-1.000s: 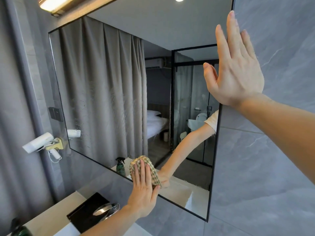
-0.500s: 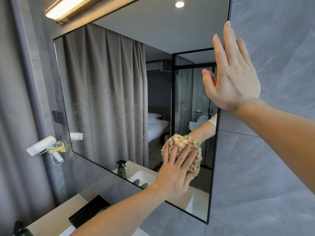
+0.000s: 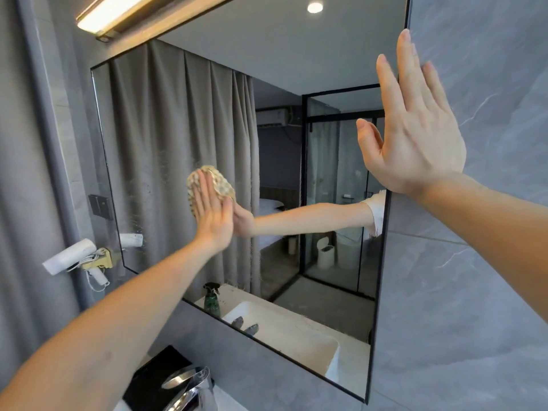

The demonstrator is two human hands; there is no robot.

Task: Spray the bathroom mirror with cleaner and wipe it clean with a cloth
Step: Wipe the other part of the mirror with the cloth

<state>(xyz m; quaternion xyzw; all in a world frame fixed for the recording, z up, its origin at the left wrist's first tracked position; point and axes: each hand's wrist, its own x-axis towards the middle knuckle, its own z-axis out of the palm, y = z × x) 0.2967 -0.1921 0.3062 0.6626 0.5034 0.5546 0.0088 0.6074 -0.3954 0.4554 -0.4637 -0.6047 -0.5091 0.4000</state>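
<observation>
A large black-framed mirror (image 3: 178,120) hangs on the grey tiled wall. My left hand (image 3: 212,215) presses a beige checked cloth (image 3: 221,182) flat against the glass near the mirror's middle; the palm covers most of the cloth. My right hand (image 3: 415,129) rests open and flat on the mirror's right edge and the wall beside it, fingers spread upward. A dark green spray bottle (image 3: 212,299) shows only as a reflection low in the mirror. Fine droplets or streaks mark the glass left of the cloth.
A chrome tap (image 3: 189,384) and a black tray (image 3: 154,381) sit below on the counter. A white hair dryer (image 3: 71,256) hangs in a holder on the left wall under a dark switch plate (image 3: 100,206). A light bar (image 3: 115,13) glows above the mirror.
My left hand has swept the cloth across the glass, from the lower edge to the right and then up and left toward the middle. The right hand has stayed on the mirror's edge.
</observation>
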